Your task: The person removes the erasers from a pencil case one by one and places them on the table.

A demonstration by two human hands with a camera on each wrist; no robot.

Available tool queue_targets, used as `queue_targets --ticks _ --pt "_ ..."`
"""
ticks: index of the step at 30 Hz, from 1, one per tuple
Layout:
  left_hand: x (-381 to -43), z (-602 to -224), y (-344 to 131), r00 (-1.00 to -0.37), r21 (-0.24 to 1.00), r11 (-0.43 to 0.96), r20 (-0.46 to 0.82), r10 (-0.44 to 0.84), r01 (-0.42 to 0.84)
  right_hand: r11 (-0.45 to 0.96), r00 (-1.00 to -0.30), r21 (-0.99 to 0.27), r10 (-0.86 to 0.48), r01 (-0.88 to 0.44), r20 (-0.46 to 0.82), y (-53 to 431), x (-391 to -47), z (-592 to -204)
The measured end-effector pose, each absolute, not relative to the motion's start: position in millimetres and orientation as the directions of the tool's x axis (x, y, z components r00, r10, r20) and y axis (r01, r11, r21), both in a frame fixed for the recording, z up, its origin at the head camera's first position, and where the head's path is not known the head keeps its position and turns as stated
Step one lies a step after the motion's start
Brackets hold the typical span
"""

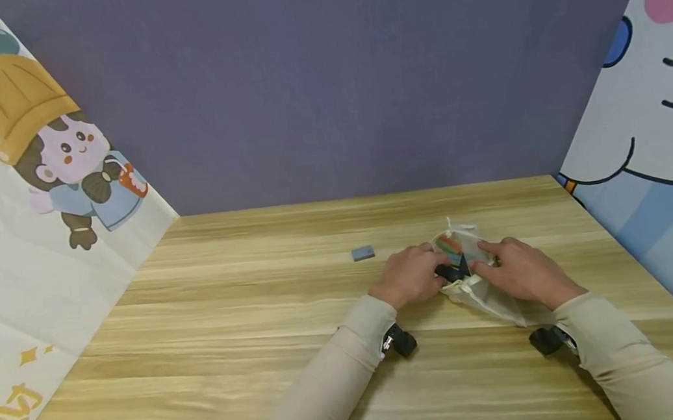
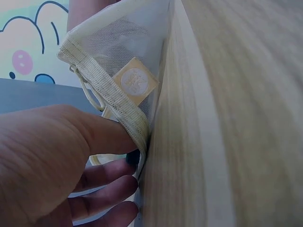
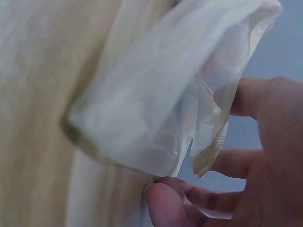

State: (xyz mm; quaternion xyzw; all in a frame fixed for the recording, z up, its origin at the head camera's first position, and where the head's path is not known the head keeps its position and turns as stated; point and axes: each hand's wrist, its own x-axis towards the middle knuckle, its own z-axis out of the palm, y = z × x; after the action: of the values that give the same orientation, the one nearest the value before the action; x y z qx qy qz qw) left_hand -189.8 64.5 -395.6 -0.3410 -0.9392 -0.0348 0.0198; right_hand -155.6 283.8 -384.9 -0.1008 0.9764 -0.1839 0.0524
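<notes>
A whitish mesh drawstring bag (image 1: 483, 294) lies on the table with its mouth spread; a tan square label (image 2: 137, 81) shows on its side in the left wrist view. My left hand (image 1: 411, 275) reaches into the mouth, its thumb and fingertips passing behind the hem. It grips a small black object (image 1: 449, 272), whose kind I cannot tell. My right hand (image 1: 522, 270) holds the bag's rim on the opposite side, with fingers and thumb around the thin fabric. Orange and green pieces (image 1: 449, 244) show at the opening.
A small blue-grey block (image 1: 363, 253) lies on the wooden table (image 1: 233, 321), left of the bag. A dark purple panel (image 1: 328, 93) stands along the back edge. Printed cartoon panels flank the table on both sides.
</notes>
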Motion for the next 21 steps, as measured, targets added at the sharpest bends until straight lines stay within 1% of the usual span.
queue_targets --ticks 12,21 --pt "-191.8 -397.3 65.7 -0.766 0.089 0.761 0.059 0.640 0.643 0.911 -0.974 -0.369 -0.219 -0.184 -0.055 284.1 -156.1 -385.1" --pt "-191.3 -395.4 65.3 -0.766 0.080 0.762 0.060 0.640 0.642 0.911 -0.973 -0.365 -0.226 -0.193 -0.048 283.3 -156.0 -384.2"
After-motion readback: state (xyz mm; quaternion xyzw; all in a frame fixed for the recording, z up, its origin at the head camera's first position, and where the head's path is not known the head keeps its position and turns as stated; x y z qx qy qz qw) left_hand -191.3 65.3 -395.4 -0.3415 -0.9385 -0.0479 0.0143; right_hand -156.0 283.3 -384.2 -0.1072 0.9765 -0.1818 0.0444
